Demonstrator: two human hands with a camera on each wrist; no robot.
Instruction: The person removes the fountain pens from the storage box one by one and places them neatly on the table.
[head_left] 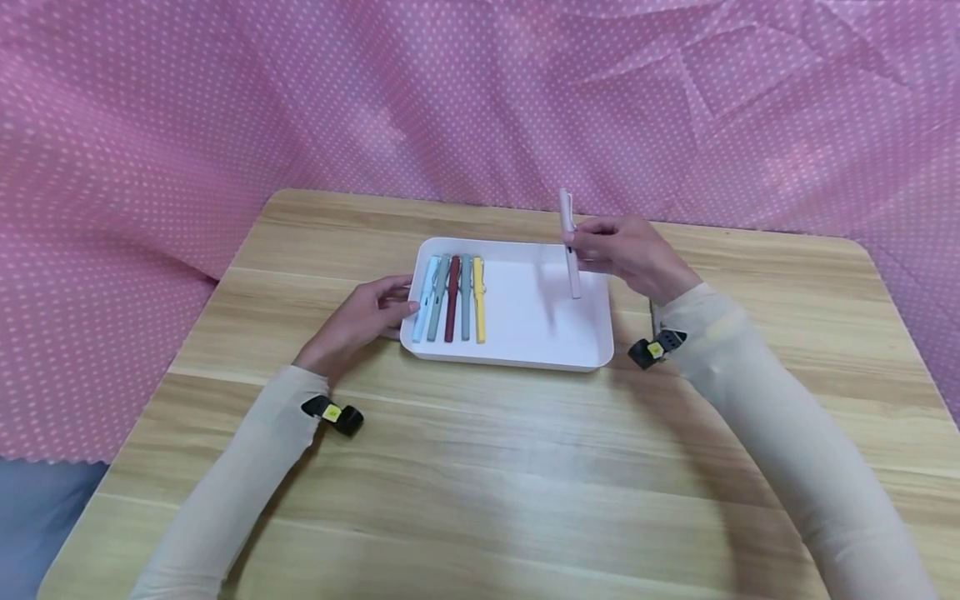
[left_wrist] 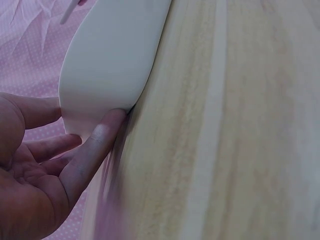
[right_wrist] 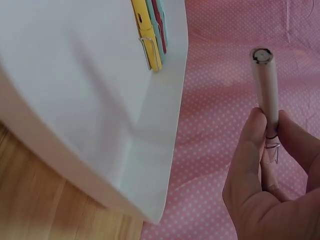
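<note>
My right hand point(head_left: 626, 254) pinches a pale pink fountain pen point(head_left: 570, 258) between thumb and fingers, held steeply over the right end of a white tray point(head_left: 510, 364). Its clip points up in the head view, while the right wrist view shows the round barrel end point(right_wrist: 262, 56). My left hand point(head_left: 363, 321) holds the tray's left wall, the thumb at the rim and other fingers against the outer side point(left_wrist: 107, 65). Inside the tray's left half, capped pens lie side by side: light blue point(head_left: 426, 300), two grey-green point(head_left: 467, 300), dark red point(head_left: 452, 300) and yellow point(head_left: 479, 300).
The tray stands on a wooden table point(head_left: 480, 467) with rounded far corners. Behind it hangs a pink dotted cloth point(head_left: 450, 100). Both wrists carry small black cameras point(head_left: 656, 348). Grey-blue fabric point(head_left: 45, 517) shows at lower left.
</note>
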